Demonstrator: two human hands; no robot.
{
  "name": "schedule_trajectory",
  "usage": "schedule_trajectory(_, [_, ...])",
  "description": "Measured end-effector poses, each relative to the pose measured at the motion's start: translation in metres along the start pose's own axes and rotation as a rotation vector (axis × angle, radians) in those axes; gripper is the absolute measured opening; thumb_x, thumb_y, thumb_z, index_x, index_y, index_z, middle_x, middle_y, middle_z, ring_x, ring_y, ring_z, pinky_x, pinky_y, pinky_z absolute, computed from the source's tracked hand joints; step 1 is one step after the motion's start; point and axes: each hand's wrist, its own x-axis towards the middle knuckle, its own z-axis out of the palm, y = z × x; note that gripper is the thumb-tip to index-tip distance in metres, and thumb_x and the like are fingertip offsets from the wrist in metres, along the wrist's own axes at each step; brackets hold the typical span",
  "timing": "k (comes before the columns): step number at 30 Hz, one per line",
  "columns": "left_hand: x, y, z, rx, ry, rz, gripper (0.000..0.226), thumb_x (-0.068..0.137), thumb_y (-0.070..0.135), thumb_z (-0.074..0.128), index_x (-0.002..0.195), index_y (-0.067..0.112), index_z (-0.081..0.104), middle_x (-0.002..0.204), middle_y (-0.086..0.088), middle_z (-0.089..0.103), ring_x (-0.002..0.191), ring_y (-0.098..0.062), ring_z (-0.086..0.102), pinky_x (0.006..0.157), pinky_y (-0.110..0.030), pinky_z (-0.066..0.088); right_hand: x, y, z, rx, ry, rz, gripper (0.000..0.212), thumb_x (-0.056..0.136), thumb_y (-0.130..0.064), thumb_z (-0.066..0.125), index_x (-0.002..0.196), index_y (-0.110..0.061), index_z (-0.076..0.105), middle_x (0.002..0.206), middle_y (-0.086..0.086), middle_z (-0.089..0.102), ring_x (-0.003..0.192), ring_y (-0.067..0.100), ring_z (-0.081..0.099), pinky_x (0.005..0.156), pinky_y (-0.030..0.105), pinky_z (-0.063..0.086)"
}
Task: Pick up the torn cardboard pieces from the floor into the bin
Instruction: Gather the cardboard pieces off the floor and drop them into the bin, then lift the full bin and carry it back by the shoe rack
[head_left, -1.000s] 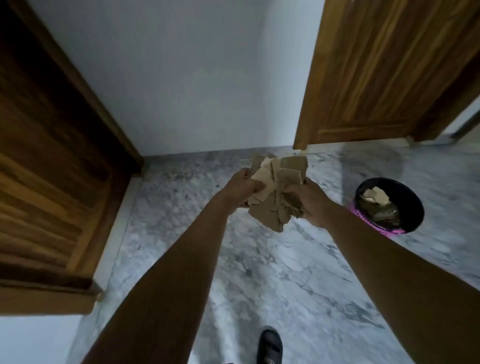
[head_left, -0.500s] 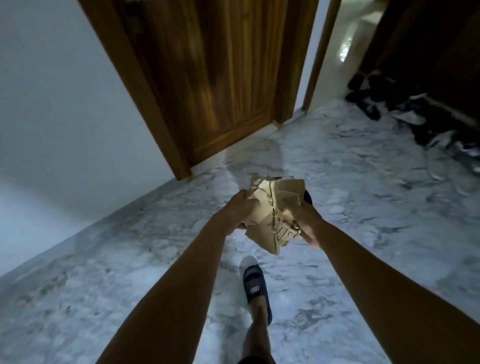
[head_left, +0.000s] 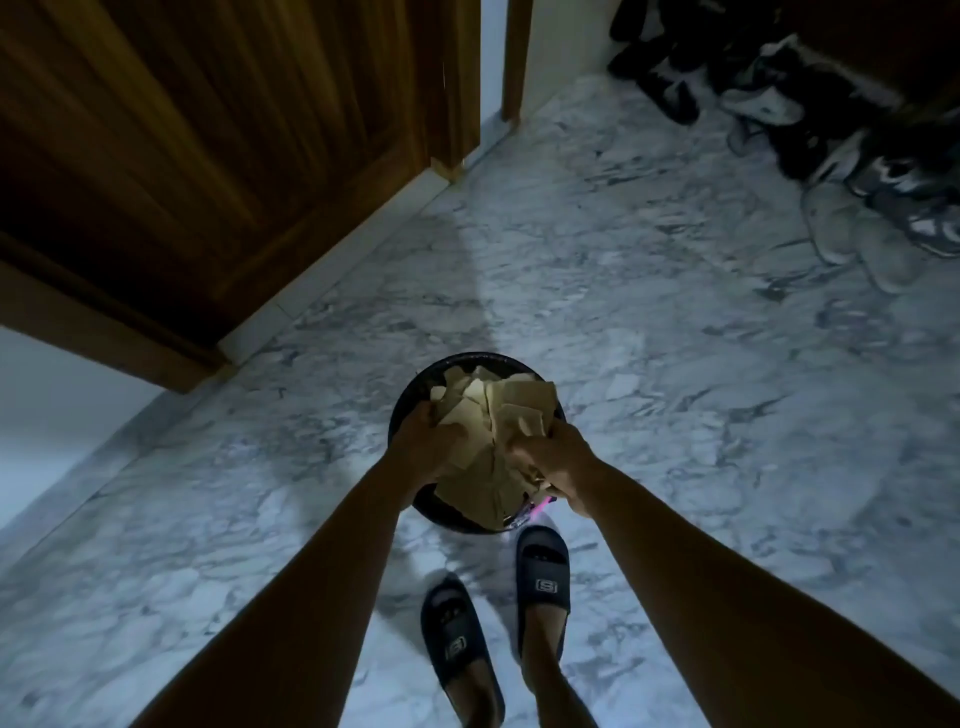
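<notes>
A bundle of torn brown cardboard pieces (head_left: 493, 431) hangs directly above a round black bin (head_left: 457, 364) that stands on the marble floor. My left hand (head_left: 426, 441) grips the bundle's left side and my right hand (head_left: 558, 460) grips its right side. The bundle and both hands cover most of the bin's opening, so only the far rim and a strip of the near rim with a pink edge show. What lies inside the bin is hidden.
A wooden door (head_left: 208, 156) and its frame fill the upper left. A pile of shoes (head_left: 831, 130) lies at the upper right. My feet in black slides (head_left: 543, 577) stand just before the bin on the grey marble floor (head_left: 675, 364).
I have turned and stepped to the bin. The cardboard bundle, held by both hands throughout, has moved from over open floor to directly above the bin's opening.
</notes>
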Motion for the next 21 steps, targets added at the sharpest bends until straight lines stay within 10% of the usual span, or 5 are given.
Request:
schedule_trajectory(4, [0.082, -0.024, 0.009, 0.053, 0.046, -0.047, 0.054, 0.089, 0.020, 0.064, 0.140, 0.022, 0.046, 0.127, -0.009, 0.058, 0.109, -0.032, 0.060, 0.081, -0.044, 0.057, 0.081, 0.018, 0.013, -0.012, -0.024, 0.076, 0.050, 0.084, -0.014, 0.075, 0.132, -0.014, 0.061, 0.114, 0.014, 0.068, 0.105, 0.033, 0.066, 0.092, 0.048, 0.056])
schedule_trajectory(8, [0.121, -0.047, 0.014, 0.158, 0.096, -0.051, 0.069, 0.082, 0.031, 0.072, 0.144, 0.024, 0.043, 0.131, -0.003, 0.057, 0.110, -0.027, 0.059, 0.079, -0.035, 0.055, 0.126, 0.039, 0.015, -0.252, 0.113, 0.137, 0.110, 0.064, -0.044, 0.084, 0.154, -0.023, 0.026, 0.144, 0.013, 0.043, 0.130, 0.040, 0.047, 0.102, 0.049, 0.048])
schedule_trajectory(12, [0.129, -0.048, 0.005, 0.211, 0.080, -0.166, 0.085, 0.079, 0.043, 0.071, 0.152, 0.021, 0.032, 0.148, -0.011, 0.042, 0.130, -0.035, 0.046, 0.105, -0.046, 0.043, 0.137, 0.040, -0.002, -0.431, 0.172, 0.163, 0.106, 0.066, -0.063, 0.069, 0.151, -0.018, 0.026, 0.142, 0.014, 0.041, 0.128, 0.040, 0.043, 0.098, 0.048, 0.043])
schedule_trajectory(21, [0.195, -0.052, -0.002, 0.466, 0.231, -0.249, 0.098, 0.069, 0.058, 0.070, 0.147, 0.017, 0.029, 0.143, -0.022, 0.028, 0.122, -0.047, 0.044, 0.102, -0.054, 0.043, 0.194, 0.066, -0.011, -0.496, 0.244, 0.268, 0.088, 0.084, -0.048, 0.067, 0.151, -0.018, 0.019, 0.142, 0.019, 0.038, 0.129, 0.043, 0.043, 0.104, 0.055, 0.042])
